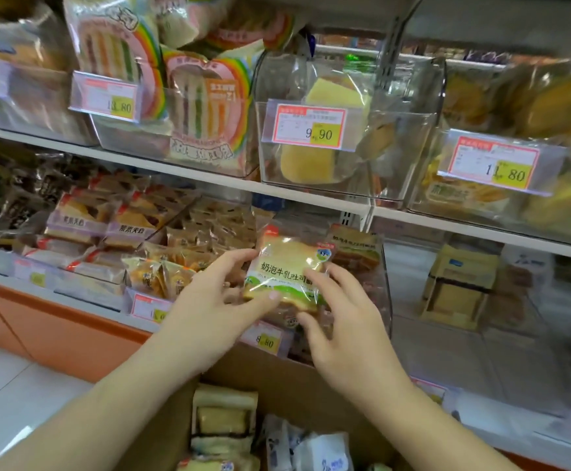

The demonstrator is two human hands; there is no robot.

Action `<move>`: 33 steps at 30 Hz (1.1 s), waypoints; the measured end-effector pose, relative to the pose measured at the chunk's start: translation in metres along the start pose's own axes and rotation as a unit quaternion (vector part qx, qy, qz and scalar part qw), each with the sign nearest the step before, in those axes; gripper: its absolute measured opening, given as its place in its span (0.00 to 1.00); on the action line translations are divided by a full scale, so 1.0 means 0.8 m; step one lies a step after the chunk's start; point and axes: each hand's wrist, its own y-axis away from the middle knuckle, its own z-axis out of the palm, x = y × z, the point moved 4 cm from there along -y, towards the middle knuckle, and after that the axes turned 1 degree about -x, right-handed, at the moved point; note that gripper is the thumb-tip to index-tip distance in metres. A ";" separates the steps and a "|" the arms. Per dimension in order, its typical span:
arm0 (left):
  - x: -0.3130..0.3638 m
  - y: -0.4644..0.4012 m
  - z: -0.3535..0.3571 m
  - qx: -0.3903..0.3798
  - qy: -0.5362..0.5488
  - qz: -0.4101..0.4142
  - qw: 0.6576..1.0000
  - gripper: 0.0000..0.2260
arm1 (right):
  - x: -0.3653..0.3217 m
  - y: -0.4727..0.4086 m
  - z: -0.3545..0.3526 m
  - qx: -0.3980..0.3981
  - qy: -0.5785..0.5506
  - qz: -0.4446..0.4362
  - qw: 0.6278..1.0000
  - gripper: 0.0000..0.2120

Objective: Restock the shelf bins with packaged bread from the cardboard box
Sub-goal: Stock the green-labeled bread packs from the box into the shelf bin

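Holding a toast packet at mid-frame, the left hand pinches its edge while the right hand, fingers spread, steadies it, probably for the clear bin behind.

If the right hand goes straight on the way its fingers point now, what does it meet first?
The right hand points up-left at the milk toast packet, which its fingertips seem already to touch. Beyond that lies the clear bin, though depth is unclear.
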 end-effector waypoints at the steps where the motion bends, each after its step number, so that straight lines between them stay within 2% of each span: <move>1: 0.000 -0.010 0.002 -0.003 -0.060 0.013 0.998 0.29 | 0.004 -0.012 0.001 0.011 0.005 0.002 1.000 0.29; 4: 0.005 -0.050 0.005 0.040 -0.204 0.054 0.977 0.28 | 0.018 -0.054 0.006 0.009 0.027 0.026 0.999 0.27; 8: 0.006 -0.125 0.013 0.061 -0.265 0.093 0.958 0.23 | 0.042 -0.118 0.011 0.001 0.050 0.070 0.996 0.26; 10: -0.003 -0.164 0.020 0.050 -0.301 0.100 0.947 0.23 | 0.056 -0.148 0.015 -0.010 0.086 0.092 0.992 0.25; 12: -0.017 -0.195 0.030 0.025 -0.352 0.069 0.933 0.22 | 0.068 -0.169 0.022 -0.016 0.120 0.101 0.988 0.23; 16: -0.043 -0.225 0.051 -0.024 -0.459 0.061 0.886 0.21 | 0.085 -0.183 0.048 -0.055 0.199 0.110 0.972 0.23; 25: -0.042 -0.204 0.051 -0.039 -0.452 0.057 0.890 0.24 | 0.091 -0.164 0.043 -0.081 0.190 0.118 0.971 0.31; 30: -0.017 -0.121 0.044 -0.030 -0.412 0.133 0.901 0.24 | 0.054 -0.107 0.009 -0.080 0.128 0.070 0.986 0.34; 33: -0.002 -0.063 0.035 -0.043 -0.395 0.152 0.905 0.23 | 0.029 -0.054 -0.007 -0.061 0.093 0.037 0.993 0.34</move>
